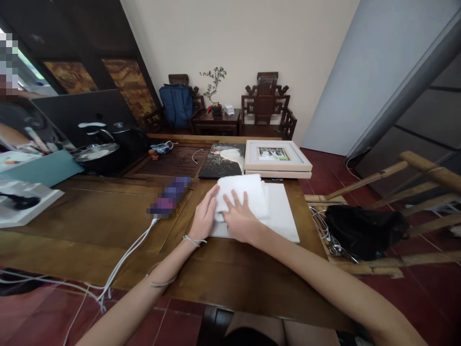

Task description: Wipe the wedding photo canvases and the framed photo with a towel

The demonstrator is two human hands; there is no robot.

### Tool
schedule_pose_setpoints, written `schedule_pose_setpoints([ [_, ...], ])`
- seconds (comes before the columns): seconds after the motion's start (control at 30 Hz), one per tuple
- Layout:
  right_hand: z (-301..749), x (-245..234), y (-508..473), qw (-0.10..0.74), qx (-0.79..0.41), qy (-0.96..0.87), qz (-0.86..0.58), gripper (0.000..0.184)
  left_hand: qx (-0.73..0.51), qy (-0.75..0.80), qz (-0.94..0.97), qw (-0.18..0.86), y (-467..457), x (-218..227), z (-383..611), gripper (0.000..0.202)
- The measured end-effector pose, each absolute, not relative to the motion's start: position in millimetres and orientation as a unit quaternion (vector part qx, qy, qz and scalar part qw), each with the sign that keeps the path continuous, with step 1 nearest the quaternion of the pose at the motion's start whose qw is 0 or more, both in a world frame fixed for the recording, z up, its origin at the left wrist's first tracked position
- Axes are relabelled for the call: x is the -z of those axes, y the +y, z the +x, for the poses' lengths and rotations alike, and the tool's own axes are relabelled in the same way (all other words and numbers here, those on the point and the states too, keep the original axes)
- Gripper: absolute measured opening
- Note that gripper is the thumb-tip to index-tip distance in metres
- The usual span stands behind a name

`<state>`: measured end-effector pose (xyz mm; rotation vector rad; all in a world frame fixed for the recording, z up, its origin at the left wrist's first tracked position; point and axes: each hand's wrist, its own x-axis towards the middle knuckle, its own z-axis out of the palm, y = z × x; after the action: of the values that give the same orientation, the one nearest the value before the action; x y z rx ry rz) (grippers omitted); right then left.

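Observation:
A folded white cloth (257, 192) lies on a flat white board (284, 214) on the wooden table. Pressed flat on top of the cloth is my right hand (242, 222), its fingers spread. My left hand (204, 215) rests along the cloth's left edge, with fingers stretched out and touching its side. The board sticks out from beneath the cloth to the right and toward me. Part of the left hand's fingertips is hard to make out against the cloth.
Behind the cloth lie a photo print (223, 161) and stacked picture frames (277, 156). A phone (171, 197) with white cables (131, 252) is at left. Farther left stand a glass-lidded pot (97, 156) and a teal box (46, 168). A bamboo chair (370, 178) holds a black bag (363, 233).

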<state>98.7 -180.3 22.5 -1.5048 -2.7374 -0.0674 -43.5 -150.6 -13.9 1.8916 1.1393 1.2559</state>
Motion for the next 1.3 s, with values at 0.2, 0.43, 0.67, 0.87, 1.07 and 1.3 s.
schedule_pose_setpoints([
  [0.2,120,-41,-231,0.020,-0.003,-0.935,-0.355,0.027,-0.478,0.438,0.710,0.273,-150,18,-41,0.048],
  [0.43,149,-60,-188,0.024,-0.053,-0.846,-0.530,0.036,-0.340,0.433,0.807,0.213,-146,32,-39,0.049],
  [0.67,124,-56,-120,0.078,-0.096,-0.822,-0.555,0.040,-0.292,0.423,0.841,0.167,-147,31,-40,0.052],
  [0.87,137,-55,-115,0.121,-0.111,-0.813,-0.558,0.037,-0.292,0.443,0.831,0.169,-149,34,-42,0.054],
  [1.07,217,-47,-168,0.150,-0.084,-0.770,-0.614,0.035,-0.333,0.522,0.764,0.184,-152,35,-42,0.073],
  [1.3,245,-14,-233,0.176,-0.077,-0.766,-0.614,0.025,-0.460,0.453,0.603,0.469,-150,9,-46,0.059],
])
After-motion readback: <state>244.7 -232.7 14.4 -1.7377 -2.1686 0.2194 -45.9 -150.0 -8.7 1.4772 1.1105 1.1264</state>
